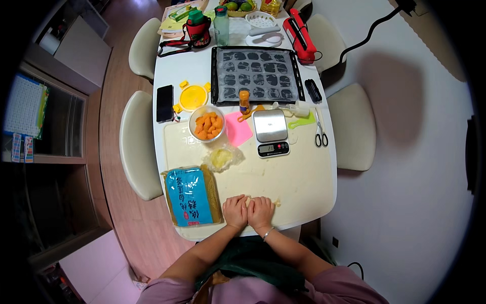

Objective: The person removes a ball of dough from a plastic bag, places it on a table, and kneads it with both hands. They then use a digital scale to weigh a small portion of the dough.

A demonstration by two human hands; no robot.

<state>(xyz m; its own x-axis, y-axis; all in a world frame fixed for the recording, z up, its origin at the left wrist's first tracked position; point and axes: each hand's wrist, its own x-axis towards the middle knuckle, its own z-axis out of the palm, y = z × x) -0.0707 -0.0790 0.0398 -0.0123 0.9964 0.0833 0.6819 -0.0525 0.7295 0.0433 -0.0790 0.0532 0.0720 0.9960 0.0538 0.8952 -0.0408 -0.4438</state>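
Observation:
My left hand (235, 211) and my right hand (260, 212) lie side by side, palms down, pressing a pale piece of dough (276, 202) on the cream mat (298, 177) near the table's front edge. Only small bits of dough show between and beside the fingers. A blue and tan flour bag (190, 196) lies flat just left of my left hand. A clear wrap with a yellowish lump (221, 158) rests above the hands.
A bowl of orange pieces (206, 123), pink scraper (238, 129), silver kitchen scale (271, 131), scissors (321, 136), yellow lid (193, 97), black phone (164, 103) and a dark baking tray (257, 75) cover the white table (324, 197). Cream chairs (135, 147) stand around it.

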